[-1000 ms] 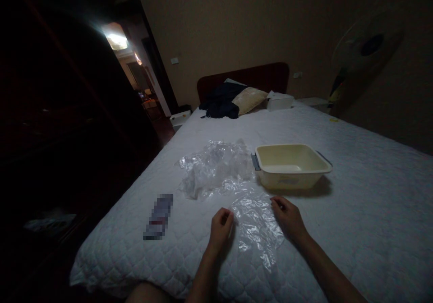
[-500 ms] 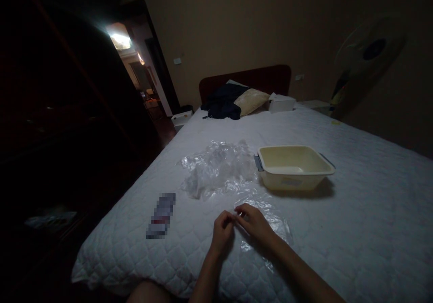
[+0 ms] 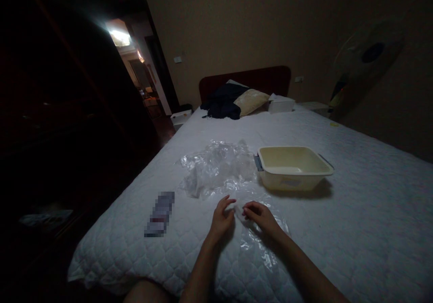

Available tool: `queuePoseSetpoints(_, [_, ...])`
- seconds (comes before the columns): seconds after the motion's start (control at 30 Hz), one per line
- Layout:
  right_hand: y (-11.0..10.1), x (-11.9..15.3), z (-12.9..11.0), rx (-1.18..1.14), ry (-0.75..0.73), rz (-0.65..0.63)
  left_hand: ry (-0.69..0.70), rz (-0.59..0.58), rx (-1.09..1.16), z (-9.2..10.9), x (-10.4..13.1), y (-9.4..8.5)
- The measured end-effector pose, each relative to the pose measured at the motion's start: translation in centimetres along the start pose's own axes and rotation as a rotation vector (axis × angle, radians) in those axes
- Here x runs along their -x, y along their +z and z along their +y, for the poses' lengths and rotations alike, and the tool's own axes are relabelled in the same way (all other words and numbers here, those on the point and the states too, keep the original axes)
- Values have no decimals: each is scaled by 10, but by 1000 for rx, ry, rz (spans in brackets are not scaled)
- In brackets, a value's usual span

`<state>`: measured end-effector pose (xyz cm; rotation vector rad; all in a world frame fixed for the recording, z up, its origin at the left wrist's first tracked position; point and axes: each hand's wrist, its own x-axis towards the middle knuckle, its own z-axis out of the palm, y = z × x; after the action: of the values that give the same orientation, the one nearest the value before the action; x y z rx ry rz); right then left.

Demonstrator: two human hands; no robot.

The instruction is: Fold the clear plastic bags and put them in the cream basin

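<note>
My right hand pinches the edge of a clear plastic bag that lies on the white quilted bed. Just left of it is my left hand, its thumb and fingers apart, close beside the bag's edge. Beyond both hands rests a crumpled heap of clear plastic bags. A cream plastic basin with grey handles stands to the right of that heap. Left of my hands lies a flat, pixelated item whose kind is hidden.
At the bed's far end are dark cloth, a beige pillow and a white box before the headboard. A standing fan is at the right. A doorway opens at the back left.
My hands have drawn slightly apart. The left hand's fingers have spread from a pinch, while the right hand stays pinched and now shows the plastic edge.
</note>
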<state>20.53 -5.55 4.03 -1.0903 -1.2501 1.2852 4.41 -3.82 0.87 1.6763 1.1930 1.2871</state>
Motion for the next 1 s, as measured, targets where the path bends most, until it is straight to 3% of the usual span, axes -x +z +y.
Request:
queuePoseSetpoints(0.2, [-1, -1, 7, 42, -8, 100, -85, -32, 63, -17, -7, 9])
queuePoseSetpoints(0.63, [-3, -2, 23, 350, -57, 197, -126, 31, 75, -13, -7, 9])
queuePoseSetpoints(0.83, [-5, 1, 25, 620, -144, 179, -90, 14, 73, -12, -7, 8])
queuePoseSetpoints(1.0, [-7, 6, 18, 819, -244, 167, 45, -4, 28, -6, -3, 10])
